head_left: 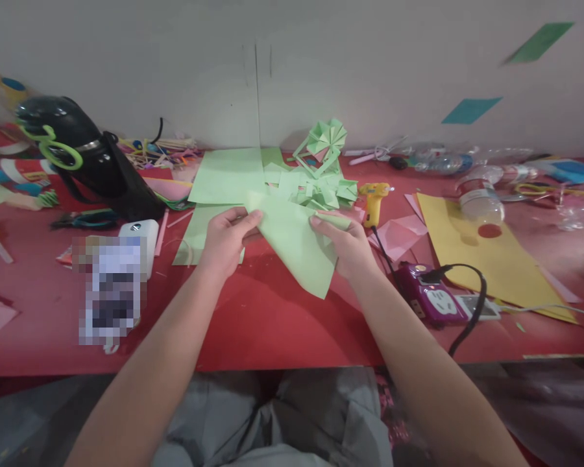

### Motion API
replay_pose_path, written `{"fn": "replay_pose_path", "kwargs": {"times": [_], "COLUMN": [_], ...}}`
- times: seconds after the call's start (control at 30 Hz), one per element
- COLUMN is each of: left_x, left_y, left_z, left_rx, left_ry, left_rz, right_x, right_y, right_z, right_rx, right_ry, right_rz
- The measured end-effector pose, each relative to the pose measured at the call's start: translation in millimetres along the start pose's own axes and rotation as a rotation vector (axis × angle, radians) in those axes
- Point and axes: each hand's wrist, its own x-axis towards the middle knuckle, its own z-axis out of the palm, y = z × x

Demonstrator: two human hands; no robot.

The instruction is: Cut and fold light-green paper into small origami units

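Take the red bench (272, 334) as reference and read all places from its edges. Find the yellow paper (491, 253) toward the right end and the flat green sheets (219, 175) left of centre, nearer the far edge. Locate the held green sheet (294, 240) over the middle of the bench, between near and far edges, bent rather than flat. Read its long axis as a diagonal, running from an upper-left corner down and rightward to a free tip directed at the near edge. Rate the left hand (226, 237) as nearer to the upper-left corner, the right hand (350, 246) as nearer to the free tip. On the left, note a pinch on the corner, with thumb in front and fingers behind. On the right, note a pinch beside a rolled-over edge, with thumb tip on the paper; cannot tell the exact placement of the fingertips behind.
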Motion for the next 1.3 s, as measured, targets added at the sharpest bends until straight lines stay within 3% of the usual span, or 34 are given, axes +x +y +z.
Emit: {"fn": "replay_pose_path", "kwargs": {"times": [0.4,1.0,1.3], "left_x": [5.1,8.5,12.5], "left_y": [-0.3,6.6,3.6], "left_z": [-4.7,-9.3,-14.9], "left_rx": [0.056,-0.015,-0.035], "left_ry": [0.140,0.196,0.222], "left_rz": [0.150,0.106,0.155], "right_x": [-0.2,-3.0,-3.9], "right_y": [1.8,2.7,2.2], "right_z": [0.7,2.3,3.8], "right_rx": [-0.006,-0.038,-0.052], "right_ry": [-0.012,-0.058,-0.066], "right_rz": [0.016,0.020,0.032]}}
